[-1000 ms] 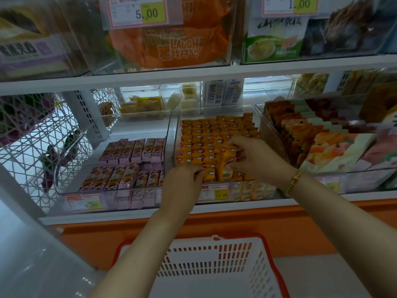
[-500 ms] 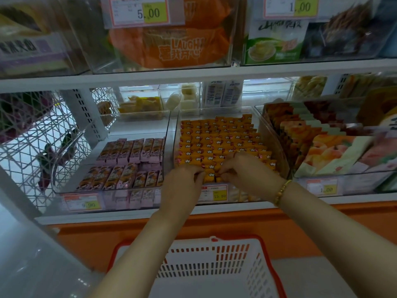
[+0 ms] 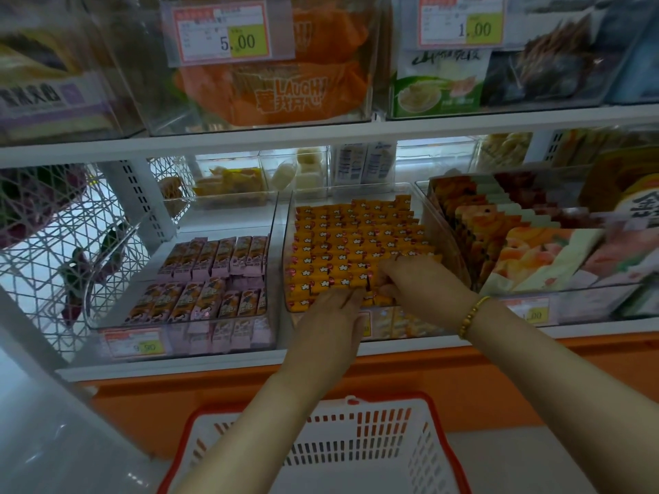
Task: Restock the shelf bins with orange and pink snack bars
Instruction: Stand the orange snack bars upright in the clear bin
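1. In the left clear bin (image 3: 93,279), the pink snack bars (image 3: 214,276) lay flat in two rows. Their long axes ran front to back and their printed faces pointed up. A price tag (image 3: 137,346) on the bin's front read 9.90.
2. On the shelf above, a tag (image 3: 228,30) read 5.00. Behind it sat an orange bag (image 3: 285,90) printed "LAUGH!".
3. The left hand (image 3: 328,317) rested at the front edge of the middle bin (image 3: 285,222). Its fingers lay close together, bent down over the front row. Whether they pinched a bar could not be told. It was in the same spot a second earlier.
4. The orange snack bars (image 3: 356,237) filled the middle bin in tight rows. Each one's long axis ran left to right, and each carried a small white mark.
5. The right hand (image 3: 422,279), with a beaded bracelet (image 3: 472,315) on its wrist, had its fingers and thumb curled round a few orange bars near the front right. A second earlier it held a tilted bunch further back; now those bars seemingly sat level with the rows.
6. Upper right, a tag (image 3: 461,23) read 1.00.
7. A white basket (image 3: 356,447) with a red rim stood below the arms.
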Demonstrator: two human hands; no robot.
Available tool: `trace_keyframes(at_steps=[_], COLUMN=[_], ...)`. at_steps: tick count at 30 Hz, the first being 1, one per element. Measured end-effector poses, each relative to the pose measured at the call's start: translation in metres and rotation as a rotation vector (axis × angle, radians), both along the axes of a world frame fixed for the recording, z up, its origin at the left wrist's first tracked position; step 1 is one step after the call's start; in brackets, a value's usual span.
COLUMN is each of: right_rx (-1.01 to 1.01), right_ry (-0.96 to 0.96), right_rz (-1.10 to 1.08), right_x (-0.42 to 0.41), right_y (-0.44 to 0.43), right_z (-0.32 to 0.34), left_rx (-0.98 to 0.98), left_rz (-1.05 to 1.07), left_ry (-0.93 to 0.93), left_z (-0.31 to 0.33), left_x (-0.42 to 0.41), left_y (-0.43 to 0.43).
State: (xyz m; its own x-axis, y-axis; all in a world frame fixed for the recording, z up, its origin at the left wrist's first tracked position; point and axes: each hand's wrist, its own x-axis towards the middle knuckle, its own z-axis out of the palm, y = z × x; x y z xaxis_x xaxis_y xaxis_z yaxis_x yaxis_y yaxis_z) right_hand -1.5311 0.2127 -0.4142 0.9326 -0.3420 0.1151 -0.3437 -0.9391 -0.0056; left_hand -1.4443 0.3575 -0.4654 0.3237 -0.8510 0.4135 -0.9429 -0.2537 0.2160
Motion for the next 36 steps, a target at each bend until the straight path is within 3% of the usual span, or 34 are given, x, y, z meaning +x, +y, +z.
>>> trace_keyframes(at_steps=[8, 14, 17, 20, 23, 26, 31, 36], right_rx=[0.037, 0.169, 0.076, 0.085, 0.402, 0.890, 1.299, 1.515], right_ry=[-0.071, -0.247, -0.397, -0.683, -0.845, -0.798, -0.629, -0.454], right_rz=[0.079, 0.052, 0.078, 0.058, -0.046, -0.126, -0.153, -0.176], right_x=[-0.011, -0.011, -0.016, -0.025, -0.026, -0.021, -0.022, -0.030], right_y=[0.004, 0.006, 0.008, 0.010, 0.003, -0.005, -0.011, -0.016], right_z=[-0.005, 0.018, 0.034, 0.058, 0.072, 0.070, 0.066, 0.063], left_rx=[-0.005, -0.007, 0.040, -0.012, -0.187, -0.249, -0.169, -0.118], left_rz=[-0.008, -0.015, -0.006, -0.053, -0.127, -0.160, -0.137, -0.099], left_ry=[-0.008, -0.056, 0.069, 0.449, 0.837, 1.080, 1.218, 1.277], left_z=[-0.004, -0.001, 0.008, 0.027, 0.048, 0.054, 0.050, 0.041], left_x=[0.002, 0.002, 0.000, -0.002, -0.005, -0.002, 0.004, 0.015], left_y=[-0.002, 0.000, 0.003, 0.009, 0.013, 0.013, 0.018, 0.026])
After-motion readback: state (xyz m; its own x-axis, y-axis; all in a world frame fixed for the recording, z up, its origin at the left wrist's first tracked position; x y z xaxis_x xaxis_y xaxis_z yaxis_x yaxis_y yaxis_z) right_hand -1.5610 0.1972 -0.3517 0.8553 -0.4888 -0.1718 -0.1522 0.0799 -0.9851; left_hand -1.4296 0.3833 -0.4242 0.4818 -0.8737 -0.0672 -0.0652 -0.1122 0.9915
